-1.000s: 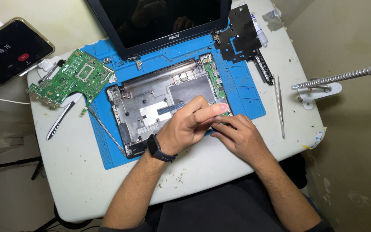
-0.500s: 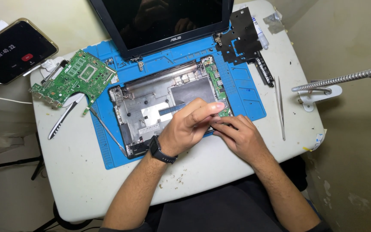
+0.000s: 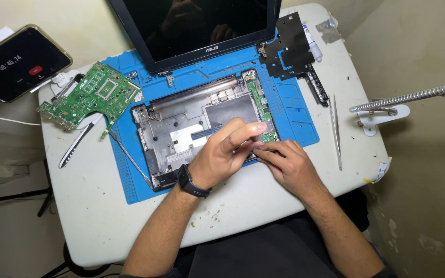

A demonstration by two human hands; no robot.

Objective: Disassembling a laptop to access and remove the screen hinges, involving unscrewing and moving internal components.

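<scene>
white table [image 3: 104, 226], laptop base [image 3: 181, 134] under both hands, grip state unclear

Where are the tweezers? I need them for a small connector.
In the head view, the tweezers lie on the white table, just past the blue mat's right edge, beyond the right hand.

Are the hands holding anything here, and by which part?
It cannot be told. Both the left hand and the right hand press fingertips at the laptop base's front-right corner; any held part is hidden.
</scene>
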